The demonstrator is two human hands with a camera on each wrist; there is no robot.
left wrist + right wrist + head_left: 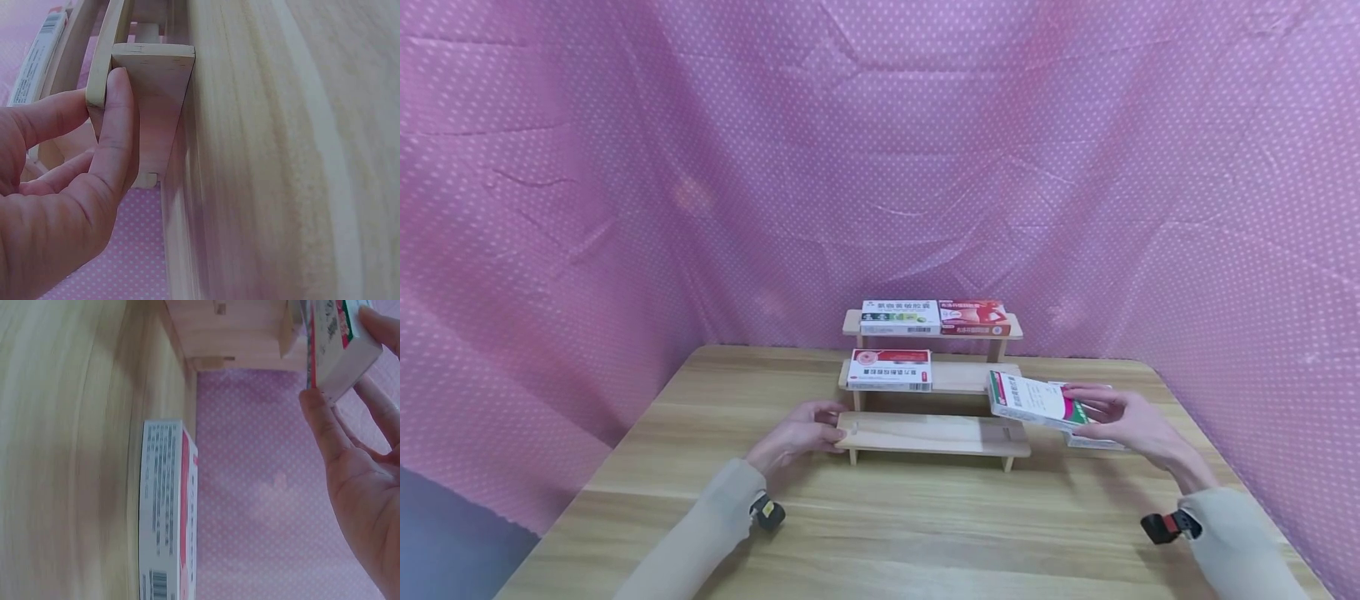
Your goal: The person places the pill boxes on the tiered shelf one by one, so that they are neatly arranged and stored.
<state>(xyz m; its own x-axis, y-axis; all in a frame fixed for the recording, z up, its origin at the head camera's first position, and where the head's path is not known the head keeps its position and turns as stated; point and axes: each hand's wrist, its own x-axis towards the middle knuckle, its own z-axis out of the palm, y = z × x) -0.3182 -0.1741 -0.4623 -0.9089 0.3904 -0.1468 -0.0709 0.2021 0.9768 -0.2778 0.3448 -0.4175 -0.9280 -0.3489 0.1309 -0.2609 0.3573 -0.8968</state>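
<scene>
My right hand (1123,421) holds a white medicine box (1030,398) with green and magenta ends, by its right end. The box is tilted and off the table, beside the right end of the middle shelf of a three-step wooden display rack (932,433). In the right wrist view, thumb and fingers pinch the box (340,353) across its end. My left hand (797,433) grips the left end of the rack's lowest shelf; the left wrist view shows the fingers (115,125) on either side of the board. A red-and-white medicine box (890,375) lies on the middle shelf's left.
On the top shelf lie a white-and-green medicine box (898,317) and a red one (973,317), side by side. Another white medicine box (1097,441) lies on the wooden table (925,533), partly hidden under my right hand. A pink dotted cloth (880,167) hangs behind.
</scene>
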